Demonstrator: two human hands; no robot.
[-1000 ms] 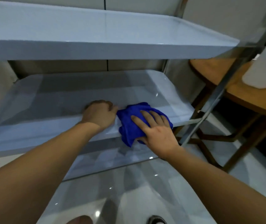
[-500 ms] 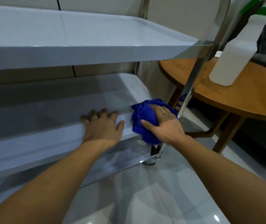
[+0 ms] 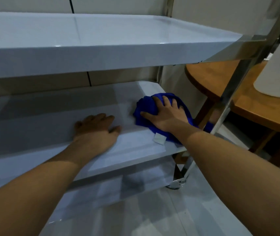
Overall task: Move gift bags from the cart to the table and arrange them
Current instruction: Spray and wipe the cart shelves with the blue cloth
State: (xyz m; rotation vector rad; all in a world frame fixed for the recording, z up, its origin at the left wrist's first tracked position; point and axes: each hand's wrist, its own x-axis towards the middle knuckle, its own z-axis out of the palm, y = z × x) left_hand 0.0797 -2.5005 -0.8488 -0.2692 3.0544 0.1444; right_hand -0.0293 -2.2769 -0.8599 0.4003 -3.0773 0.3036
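The right hand (image 3: 167, 114) lies on a blue cloth (image 3: 159, 106) at the right end of the middle shelf (image 3: 50, 116) of the cart (image 3: 101, 40). Its fingers are spread and a little bent over the bunched cloth, pressing it down; I can't tell if they really grip it. 0.5 s ago the cloth sat at the front right edge of this shelf, near the metal post (image 3: 234, 92); now it is further in on the shelf, and a small white tag (image 3: 159, 138) shows at its near edge. 1 s ago it was at the front lip, near the middle of the view.

The left hand (image 3: 95, 129) rests flat on the same shelf w/ fingers straight and together, holding nothing. It is in much the same place as before, but the gap between it and the cloth is wider.

The wooden table (image 3: 258, 106) stands to the right, behind the post, w/ a white bottle (image 3: 279, 65) on it. No gift bags are in view, on the cart or on the table.
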